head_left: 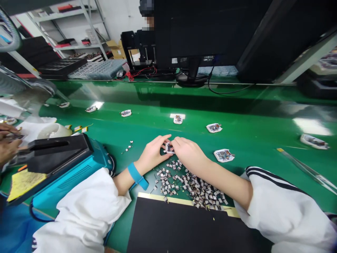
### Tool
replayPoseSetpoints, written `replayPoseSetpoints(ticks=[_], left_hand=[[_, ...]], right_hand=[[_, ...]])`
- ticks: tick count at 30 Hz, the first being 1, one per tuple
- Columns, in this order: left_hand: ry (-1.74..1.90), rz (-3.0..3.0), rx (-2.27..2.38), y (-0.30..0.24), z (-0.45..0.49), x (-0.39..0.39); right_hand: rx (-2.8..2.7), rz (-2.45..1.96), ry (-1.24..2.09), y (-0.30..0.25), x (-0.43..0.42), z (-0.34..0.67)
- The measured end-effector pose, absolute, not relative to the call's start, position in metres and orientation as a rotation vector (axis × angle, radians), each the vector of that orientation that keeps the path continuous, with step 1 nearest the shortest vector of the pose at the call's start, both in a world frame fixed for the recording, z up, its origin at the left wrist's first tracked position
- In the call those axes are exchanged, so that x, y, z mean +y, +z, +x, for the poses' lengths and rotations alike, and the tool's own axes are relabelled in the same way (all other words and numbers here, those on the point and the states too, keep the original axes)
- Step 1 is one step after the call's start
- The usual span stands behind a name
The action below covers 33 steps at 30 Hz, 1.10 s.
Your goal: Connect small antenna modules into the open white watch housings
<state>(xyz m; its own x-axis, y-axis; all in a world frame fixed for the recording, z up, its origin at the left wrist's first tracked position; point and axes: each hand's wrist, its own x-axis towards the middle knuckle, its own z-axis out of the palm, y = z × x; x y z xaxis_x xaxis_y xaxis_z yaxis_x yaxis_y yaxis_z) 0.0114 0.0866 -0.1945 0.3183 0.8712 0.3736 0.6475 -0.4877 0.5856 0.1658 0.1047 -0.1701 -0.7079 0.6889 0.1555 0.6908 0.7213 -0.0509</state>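
I see the left hand (152, 154) and right hand (188, 154) closed in, pinching a small circuit board (169, 148) over the green surface (252, 119), with tiny parts (188, 184) heaped just below for easy reach.

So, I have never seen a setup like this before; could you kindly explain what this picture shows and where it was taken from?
This picture comes from a camera worn on the person's head, looking forward and down, so their arms reach in from the bottom. No machine is doing the handling here. The left hand, which has a blue wristband at the wrist, and the right hand hold a small electronic assembly between their fingertips. They are working on a green bench mat. Just below the hands lies a scattered heap of tiny metal parts, partly on a black pad. More flat assemblies lie on the green surface. At the far left, another person's hands are beside a teal and black device.
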Motion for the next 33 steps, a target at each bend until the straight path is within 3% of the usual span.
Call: replayPoseSetpoints(ticks=[13, 21, 29, 33], left_hand=[[1.104, 2.168, 1.429, -0.195, 0.015, 0.084], [1.108, 1.831, 1.286, -0.192, 0.014, 0.086], [1.105, 1.832, 1.290, -0.195, 0.015, 0.084], [1.105, 1.926, 1.328, -0.197, 0.015, 0.084]], right_hand=[[-2.711, -0.952, 0.020, -0.172, 0.117, 0.171], [-2.643, -0.601, -0.281, -0.175, 0.128, 0.174], [-2.448, -0.555, 0.235, -0.188, 0.133, 0.175], [-2.559, -0.640, -0.019, -0.181, 0.128, 0.176]])
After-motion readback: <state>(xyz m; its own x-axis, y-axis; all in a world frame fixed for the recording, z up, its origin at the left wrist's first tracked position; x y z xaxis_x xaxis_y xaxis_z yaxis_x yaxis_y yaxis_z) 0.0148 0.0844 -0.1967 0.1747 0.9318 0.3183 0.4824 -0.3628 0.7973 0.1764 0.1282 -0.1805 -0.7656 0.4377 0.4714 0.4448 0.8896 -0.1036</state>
